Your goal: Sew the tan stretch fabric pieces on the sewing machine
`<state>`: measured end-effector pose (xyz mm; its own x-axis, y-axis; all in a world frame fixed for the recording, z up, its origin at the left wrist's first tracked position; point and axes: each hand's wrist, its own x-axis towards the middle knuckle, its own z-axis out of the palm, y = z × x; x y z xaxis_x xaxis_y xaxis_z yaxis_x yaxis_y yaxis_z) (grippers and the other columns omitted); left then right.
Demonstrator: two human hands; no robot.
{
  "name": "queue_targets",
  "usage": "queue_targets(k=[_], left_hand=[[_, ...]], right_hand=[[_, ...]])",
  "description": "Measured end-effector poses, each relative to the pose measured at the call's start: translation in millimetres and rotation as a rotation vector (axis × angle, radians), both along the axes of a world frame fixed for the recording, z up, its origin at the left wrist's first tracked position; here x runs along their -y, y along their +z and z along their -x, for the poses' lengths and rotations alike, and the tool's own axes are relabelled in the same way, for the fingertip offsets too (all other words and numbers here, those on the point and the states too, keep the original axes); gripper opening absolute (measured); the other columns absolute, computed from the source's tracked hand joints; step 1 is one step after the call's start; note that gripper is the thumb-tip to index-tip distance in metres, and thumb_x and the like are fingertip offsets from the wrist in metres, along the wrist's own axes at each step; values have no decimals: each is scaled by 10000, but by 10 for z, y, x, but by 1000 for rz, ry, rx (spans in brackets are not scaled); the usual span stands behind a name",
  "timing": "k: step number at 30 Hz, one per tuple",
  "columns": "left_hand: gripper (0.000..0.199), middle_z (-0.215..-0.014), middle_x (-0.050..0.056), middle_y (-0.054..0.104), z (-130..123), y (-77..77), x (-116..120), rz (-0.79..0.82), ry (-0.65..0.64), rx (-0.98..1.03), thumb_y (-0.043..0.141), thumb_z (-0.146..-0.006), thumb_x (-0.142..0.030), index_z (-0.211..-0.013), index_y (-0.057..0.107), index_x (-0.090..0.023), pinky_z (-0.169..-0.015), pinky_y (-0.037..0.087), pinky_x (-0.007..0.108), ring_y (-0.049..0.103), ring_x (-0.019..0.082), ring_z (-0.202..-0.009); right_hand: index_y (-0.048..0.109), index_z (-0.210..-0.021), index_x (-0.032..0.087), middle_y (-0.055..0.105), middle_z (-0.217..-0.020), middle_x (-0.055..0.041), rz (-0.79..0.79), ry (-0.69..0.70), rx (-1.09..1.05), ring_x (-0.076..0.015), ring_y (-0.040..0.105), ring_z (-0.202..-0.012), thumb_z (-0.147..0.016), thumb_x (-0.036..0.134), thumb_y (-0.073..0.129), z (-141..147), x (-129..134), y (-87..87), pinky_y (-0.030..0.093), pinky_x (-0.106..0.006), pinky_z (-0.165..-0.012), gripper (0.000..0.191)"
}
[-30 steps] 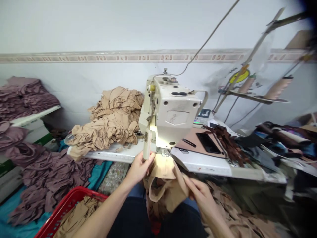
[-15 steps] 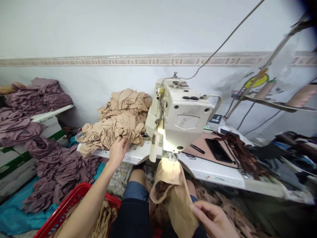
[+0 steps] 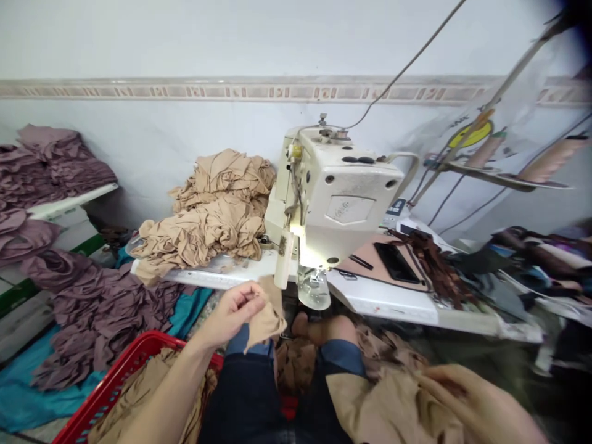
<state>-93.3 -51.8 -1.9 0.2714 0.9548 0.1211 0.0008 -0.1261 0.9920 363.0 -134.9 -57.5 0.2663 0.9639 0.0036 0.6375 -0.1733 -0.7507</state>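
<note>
From the head camera, the left hand (image 3: 237, 311) is out in front of the knees, thumb and fingers pinched together on a small piece of tan cloth (image 3: 266, 320). Most of that bit hangs off to the right of the fingers, with one corner dangling down over the left thigh, and it's just below the edge of the worktop (image 3: 379, 302).

The right hand (image 3: 472, 401) is way down in the lower right corner and pretty blurry, but the thumb and fingers look closed on the edge of a bigger tan garment (image 3: 393, 410). That one's draped over the right thigh. Can't make out each fingertip there, tbh.

Between the two hands, further back, is the sewing machine (image 3: 349, 209) with its light on, its shiny plate (image 3: 315, 295) poking out toward the knees. Big tan pile (image 3: 208, 228) sits left of the machine, a phone (image 3: 395, 262) lies to its right, and a red basket (image 3: 132, 351) of more tan stuff is under the left forearm.
</note>
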Motion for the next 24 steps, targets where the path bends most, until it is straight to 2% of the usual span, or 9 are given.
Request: queue_targets(k=[3, 5, 6, 8, 10, 13, 17, 21, 24], left_hand=[[398, -757, -1, 606, -155, -175, 158, 151, -94, 8, 789, -932, -538, -869, 684, -159, -634, 424, 215, 547, 127, -680], [439, -717, -15, 593, -281, -343, 223, 269, -123, 14, 800, -910, -575, -857, 665, -161, -570, 394, 205, 519, 112, -613], [460, -692, -25, 585, -342, -428, 250, 331, -123, 27, 802, -898, -598, -861, 654, -164, -538, 376, 202, 501, 105, -574], [485, -696, -28, 606, -442, -578, 300, 416, -61, 77, 824, -865, -621, -893, 652, -168, -535, 391, 201, 514, 102, -559], [514, -791, 0, 674, -508, -684, 352, 439, 80, 143, 850, -830, -632, -964, 671, -169, -615, 464, 215, 599, 125, -648], [589, -991, 56, 744, -551, -787, 445, 397, 170, 159, 875, -817, -593, -1200, 674, -193, -749, 528, 258, 696, 192, -857], [706, -1177, 111, 754, -565, -949, 563, 314, -36, 11, 913, -815, -413, -1424, 606, -228, -833, 551, 298, 722, 252, -1044], [438, -933, 73, 758, -570, -1042, 619, 295, -188, -102, 730, -967, -461, -1302, 712, -179, -782, 534, 305, 699, 210, -825], [350, -704, 7, 638, -563, -940, 625, 280, -385, -227, 693, -985, -480, -1020, 798, -148, -593, 385, 237, 529, 141, -621]], right_hand=[[892, -848, 273, 861, -1008, -133, 47, 272, -100, -359, 781, -917, -737, 595, 849, 664, 25, -48, 621, -366, -731, 344], [870, -1126, 262, 826, -1237, -129, 25, 362, -210, -299, 762, -851, -783, 544, 872, 1240, 63, -109, 601, -333, -638, 444], [818, -1270, 256, 789, -1333, -128, 1, 411, -272, -270, 751, -838, -799, 490, 880, 1515, 81, -142, 606, -326, -659, 529], [782, -1292, 230, 813, -1230, -112, -59, 473, -367, -238, 741, -805, -834, 391, 861, 1965, 98, -200, 602, -310, -705, 492], [795, -1119, 209, 828, -984, -72, -72, 467, -422, -222, 737, -765, -946, 348, 742, 2229, 70, -246, 572, -287, -693, 229], [766, -1001, 198, 803, -879, -53, -75, 409, -420, -218, 742, -750, -963, 258, 660, 2286, -43, -287, 534, -269, -660, 127], [769, -982, 198, 800, -842, -18, -24, 501, -289, -185, 709, -685, -812, 95, 680, 2013, -180, -248, 461, -233, -607, 218], [779, -795, 210, 707, -620, 28, 62, 677, -125, -129, 542, -524, -884, 182, 706, 1676, -232, -87, 311, -223, -513, 118], [814, -776, 211, 625, -553, 57, 160, 788, -82, -107, 450, -505, -847, 316, 846, 1472, -268, 29, 245, -222, -494, 131]])
